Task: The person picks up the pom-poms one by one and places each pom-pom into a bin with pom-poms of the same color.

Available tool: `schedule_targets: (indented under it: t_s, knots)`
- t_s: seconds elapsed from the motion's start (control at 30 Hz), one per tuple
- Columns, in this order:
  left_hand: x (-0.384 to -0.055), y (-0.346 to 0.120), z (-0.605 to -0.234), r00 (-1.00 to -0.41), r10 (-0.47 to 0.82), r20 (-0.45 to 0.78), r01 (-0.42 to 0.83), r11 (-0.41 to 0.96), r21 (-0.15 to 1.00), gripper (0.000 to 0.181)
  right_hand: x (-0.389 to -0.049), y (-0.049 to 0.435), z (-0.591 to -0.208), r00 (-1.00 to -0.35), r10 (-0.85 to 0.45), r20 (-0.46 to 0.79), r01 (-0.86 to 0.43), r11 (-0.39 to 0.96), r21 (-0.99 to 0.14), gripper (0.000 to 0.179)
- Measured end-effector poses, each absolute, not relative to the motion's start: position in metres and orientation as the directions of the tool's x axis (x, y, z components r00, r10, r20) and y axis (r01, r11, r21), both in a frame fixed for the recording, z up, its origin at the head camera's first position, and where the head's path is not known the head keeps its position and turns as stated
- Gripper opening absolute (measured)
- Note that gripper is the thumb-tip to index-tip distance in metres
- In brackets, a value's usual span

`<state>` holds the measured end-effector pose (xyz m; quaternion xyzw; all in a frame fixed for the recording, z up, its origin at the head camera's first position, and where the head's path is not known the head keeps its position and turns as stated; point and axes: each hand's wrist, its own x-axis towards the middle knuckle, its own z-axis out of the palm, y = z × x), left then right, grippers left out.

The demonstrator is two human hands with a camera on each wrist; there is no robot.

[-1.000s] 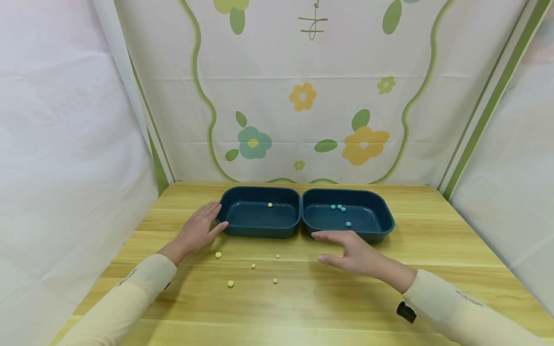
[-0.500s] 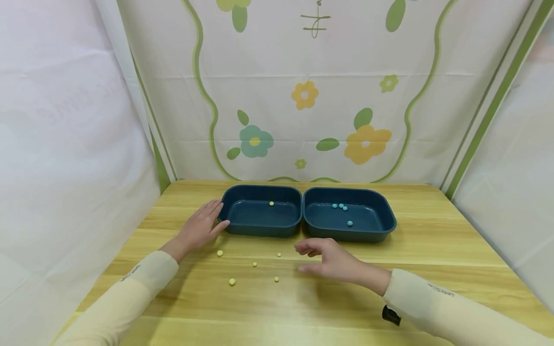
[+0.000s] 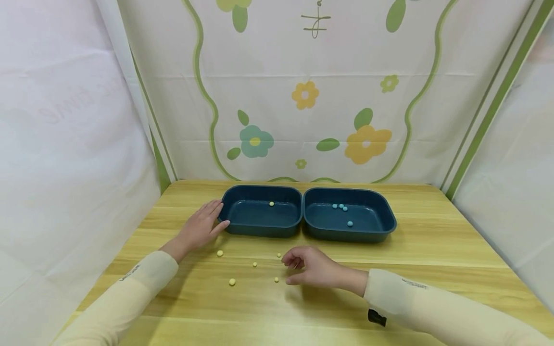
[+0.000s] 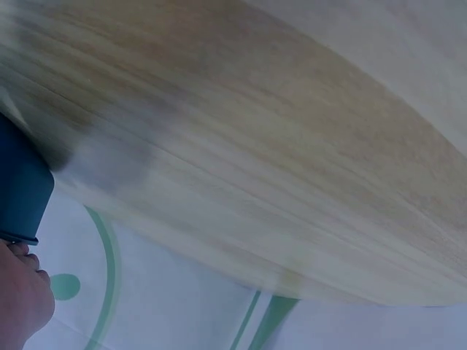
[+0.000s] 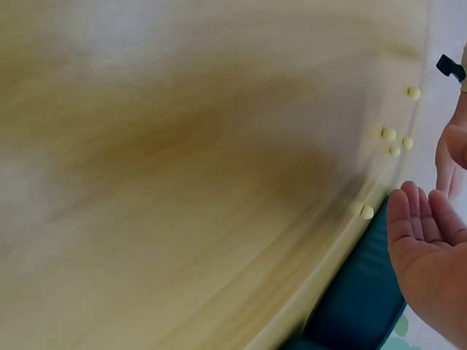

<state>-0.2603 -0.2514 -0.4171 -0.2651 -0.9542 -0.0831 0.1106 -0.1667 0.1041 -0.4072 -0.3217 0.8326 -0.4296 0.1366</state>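
My left hand (image 3: 200,227) rests against the left end of the left dark blue tray (image 3: 261,231), its fingers along the rim and the thumb by the front corner. One small yellow ball (image 3: 271,204) lies inside that tray. Low over the table, my right hand (image 3: 313,268) holds nothing; its fingers bend loosely and the thumb stands apart from them. Just left of its fingertips are two small yellow balls, one farther back (image 3: 279,255) and one nearer (image 3: 276,279). The right wrist view shows this hand (image 5: 430,255) with the fingers slightly cupped.
A second dark blue tray (image 3: 346,235) stands against the first on the right, with several light blue balls (image 3: 350,224) in it. More yellow balls (image 3: 232,282) lie on the wooden table (image 3: 259,317) farther left. A printed cloth (image 3: 303,57) hangs behind.
My right hand has moved left and toward me, from the front of the right tray to beside the yellow balls, its fingers bending more. The left hand stays at the tray.
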Motion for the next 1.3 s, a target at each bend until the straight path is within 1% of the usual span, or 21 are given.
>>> schedule_targets:
  t_s: [0.23,0.67,0.83,1.07,1.3]
  knots:
    - [-0.261,-0.252,-0.418,-0.838,0.487,0.246,0.522,0.847,0.104,0.071,-0.172,0.094,-0.412,-0.748,-0.663,0.035,-0.444,0.462,-0.768,0.03]
    - [-0.263,-0.252,-0.418,-0.839,0.49,0.237,0.522,0.847,0.097,0.071,-0.178,0.079,-0.421,-0.714,-0.7,-0.03,-0.432,0.474,-0.767,0.022]
    - [-0.261,-0.252,-0.418,-0.833,0.492,0.254,0.528,0.844,0.097,0.072,-0.178,0.077,-0.423,-0.703,-0.711,-0.028,-0.44,0.466,-0.767,0.021]
    - [-0.261,-0.251,-0.415,-0.849,0.48,0.219,0.511,0.851,0.117,0.072,-0.178,0.072,-0.426,-0.701,-0.713,-0.016,-0.468,0.477,-0.744,0.019]
    - [-0.259,-0.251,-0.415,-0.844,0.485,0.227,0.518,0.847,0.117,0.073,-0.179,0.071,-0.428,-0.701,-0.713,-0.009,-0.481,0.482,-0.733,0.018]
